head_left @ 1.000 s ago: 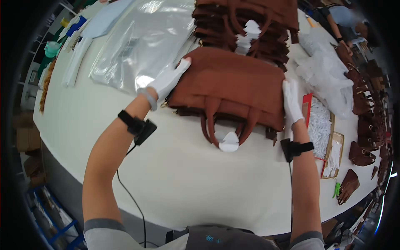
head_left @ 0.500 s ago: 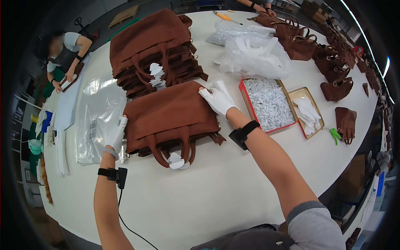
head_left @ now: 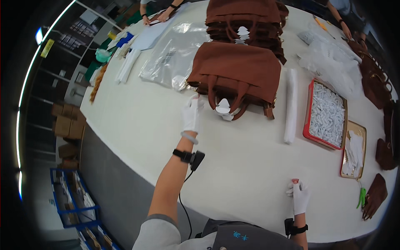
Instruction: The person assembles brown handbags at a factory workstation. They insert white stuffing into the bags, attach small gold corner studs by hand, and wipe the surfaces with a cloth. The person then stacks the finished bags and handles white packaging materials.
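A brown handbag (head_left: 239, 62) lies on the white table, its two handles toward me and a white paper tag (head_left: 223, 106) hanging between them. My left hand (head_left: 191, 114), in a white glove with a bare fingertip, is just off the bag's near left corner. Its fingers are loosely extended and nothing shows in them. Near the table's front edge, well away from the bag, is my gloved right hand (head_left: 299, 196), fingers loosely bent and apart, holding nothing I can see. Behind the front bag stands a stack of similar brown bags (head_left: 243, 14) with white tags.
Clear plastic sheets (head_left: 168, 62) lie left of the bags. On the right are a white roll (head_left: 291, 106), a red-rimmed box (head_left: 307, 125) of small white pieces, a gold tray (head_left: 361, 137) with white slips, a green clip (head_left: 361, 198) and more brown bags. Co-workers' hands (head_left: 163, 16) work at the far side.
My right hand has come off the bag and drawn back toward the table's near edge. My left hand has moved off the bag's left side to its near corner. The view has swung left.
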Tool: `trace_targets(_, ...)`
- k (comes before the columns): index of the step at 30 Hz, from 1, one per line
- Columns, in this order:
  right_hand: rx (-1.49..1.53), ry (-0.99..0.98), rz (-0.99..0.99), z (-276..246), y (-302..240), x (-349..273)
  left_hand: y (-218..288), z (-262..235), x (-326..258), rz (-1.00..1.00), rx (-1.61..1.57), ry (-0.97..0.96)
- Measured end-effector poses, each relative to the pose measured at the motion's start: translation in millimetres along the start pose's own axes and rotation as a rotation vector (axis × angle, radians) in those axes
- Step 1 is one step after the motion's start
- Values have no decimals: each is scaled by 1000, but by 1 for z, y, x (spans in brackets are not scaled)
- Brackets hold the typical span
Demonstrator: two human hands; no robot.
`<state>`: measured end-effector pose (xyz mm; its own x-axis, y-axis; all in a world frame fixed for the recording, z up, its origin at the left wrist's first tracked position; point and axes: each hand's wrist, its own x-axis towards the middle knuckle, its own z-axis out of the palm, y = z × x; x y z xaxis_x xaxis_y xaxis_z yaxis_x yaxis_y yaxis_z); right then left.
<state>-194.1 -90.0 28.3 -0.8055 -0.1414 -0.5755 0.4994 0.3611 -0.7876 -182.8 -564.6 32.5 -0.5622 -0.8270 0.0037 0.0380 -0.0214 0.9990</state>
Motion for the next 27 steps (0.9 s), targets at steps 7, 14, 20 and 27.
trace_targets(7,-107,-335,-53,-37,25,-5,-7,40,41,132,68,212)
trace_targets(14,-32,-221,-12,-30,29,-1,-19,35,38,45,-145,101)
trace_targets(20,-12,-179,57,-17,17,-3,-54,-7,62,255,604,-119)
trace_targets(27,38,-221,-5,-52,30,-12,16,44,-63,298,189,-1)
